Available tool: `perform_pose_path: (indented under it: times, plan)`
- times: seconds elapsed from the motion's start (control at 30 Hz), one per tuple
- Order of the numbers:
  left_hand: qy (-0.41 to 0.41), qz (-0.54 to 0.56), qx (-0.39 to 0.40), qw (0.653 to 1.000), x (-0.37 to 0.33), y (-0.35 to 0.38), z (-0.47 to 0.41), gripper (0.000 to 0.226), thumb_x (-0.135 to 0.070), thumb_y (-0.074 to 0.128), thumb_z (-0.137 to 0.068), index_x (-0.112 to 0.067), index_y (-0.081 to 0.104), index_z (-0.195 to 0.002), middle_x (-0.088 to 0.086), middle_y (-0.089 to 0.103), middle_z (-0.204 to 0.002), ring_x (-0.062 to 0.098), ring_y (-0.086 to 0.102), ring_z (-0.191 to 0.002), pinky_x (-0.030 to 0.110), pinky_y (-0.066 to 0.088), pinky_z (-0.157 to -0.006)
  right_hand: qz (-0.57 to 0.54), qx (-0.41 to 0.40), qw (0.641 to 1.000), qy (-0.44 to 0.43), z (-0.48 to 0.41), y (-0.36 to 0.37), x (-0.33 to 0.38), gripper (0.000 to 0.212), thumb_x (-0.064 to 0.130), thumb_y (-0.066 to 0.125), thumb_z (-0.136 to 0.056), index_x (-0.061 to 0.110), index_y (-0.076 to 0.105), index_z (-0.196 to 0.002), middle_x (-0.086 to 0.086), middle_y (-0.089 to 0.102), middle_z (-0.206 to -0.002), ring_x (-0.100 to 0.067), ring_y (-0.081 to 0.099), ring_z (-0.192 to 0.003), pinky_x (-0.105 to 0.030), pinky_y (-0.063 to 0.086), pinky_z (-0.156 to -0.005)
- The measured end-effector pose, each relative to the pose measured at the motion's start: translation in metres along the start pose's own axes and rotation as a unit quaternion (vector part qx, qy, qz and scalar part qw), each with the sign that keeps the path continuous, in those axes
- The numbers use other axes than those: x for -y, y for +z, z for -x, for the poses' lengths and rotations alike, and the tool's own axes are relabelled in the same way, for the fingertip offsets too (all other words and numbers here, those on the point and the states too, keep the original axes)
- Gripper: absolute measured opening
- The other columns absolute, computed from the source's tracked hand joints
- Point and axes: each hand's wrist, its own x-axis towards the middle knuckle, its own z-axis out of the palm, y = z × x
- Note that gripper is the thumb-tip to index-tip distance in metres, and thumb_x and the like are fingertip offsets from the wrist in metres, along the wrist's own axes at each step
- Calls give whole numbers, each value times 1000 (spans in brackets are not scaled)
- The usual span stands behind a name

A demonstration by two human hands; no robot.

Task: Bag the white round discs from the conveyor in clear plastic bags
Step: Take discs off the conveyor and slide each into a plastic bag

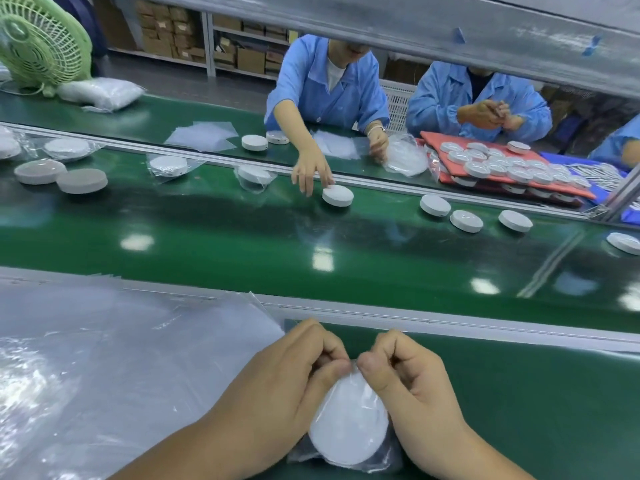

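Note:
A white round disc (348, 424) lies inside a clear plastic bag (391, 457) on the near green table. My left hand (287, 379) and my right hand (412, 379) both pinch the bag's top edge just above the disc, thumbs nearly touching. Several bare white discs ride on the green conveyor (242, 244), among them a disc (337, 195) at the middle and a disc (466, 221) at the right. Bagged discs (168, 165) lie along the belt's far side.
A stack of clear plastic bags (104, 358) covers the table to my left. Across the belt a person in a blue coat reaches a hand (310, 171) onto a disc; another person sits beside. A red tray (512, 164) holds several discs. A green fan (38, 43) stands far left.

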Motion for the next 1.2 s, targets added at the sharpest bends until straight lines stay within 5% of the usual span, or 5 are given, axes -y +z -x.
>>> perform_pose_path:
  times: [0.33, 0.6, 0.83, 1.0, 1.2]
  plan:
    - [39, -24, 1, 999, -11, -4, 1, 27, -61, 35, -101, -38, 43, -88, -29, 44, -80, -9, 44, -69, 5, 29, -62, -128, 118, 985, 16, -3, -3, 2, 18, 28, 67, -76, 26, 56, -62, -11, 62, -93, -33, 50, -83, -39, 35, -74]
    - [-26, 57, 8, 998, -2, -3, -2, 33, -62, 47, -96, -34, 54, -81, -9, 58, -82, 14, 55, -75, 16, 39, -64, -274, 10, 948, 160, -4, -9, 24, 55, 41, 101, -44, 14, 53, -54, -10, 47, -64, -18, 40, -51, -26, 34, -48]
    - [-77, -177, 12, 981, 7, -21, -6, 32, -72, 36, -87, -43, 48, -86, -22, 56, -91, 0, 54, -87, 18, 44, -68, -138, -183, 954, 194, -36, -20, 17, 32, 40, 77, -79, 19, 57, -65, -6, 51, -65, -18, 52, -57, -25, 43, -51]
    - [-47, -255, 100, 961, 19, -40, -12, 43, -74, 34, -88, -48, 59, -110, -32, 57, -109, -7, 47, -105, 20, 43, -89, -65, -178, 961, 203, -139, -37, -3, 30, 31, 52, -109, 4, 59, -96, -10, 69, -84, -19, 69, -71, -32, 62, -71]
    - [-38, -270, 149, 950, 23, -35, -9, 49, -75, 35, -90, -52, 59, -126, -35, 53, -129, -11, 37, -119, 16, 33, -97, 68, -84, 983, 151, -229, -28, -13, 20, 39, 56, -105, 31, 73, -112, 7, 69, -127, -19, 62, -116, -39, 49, -104]
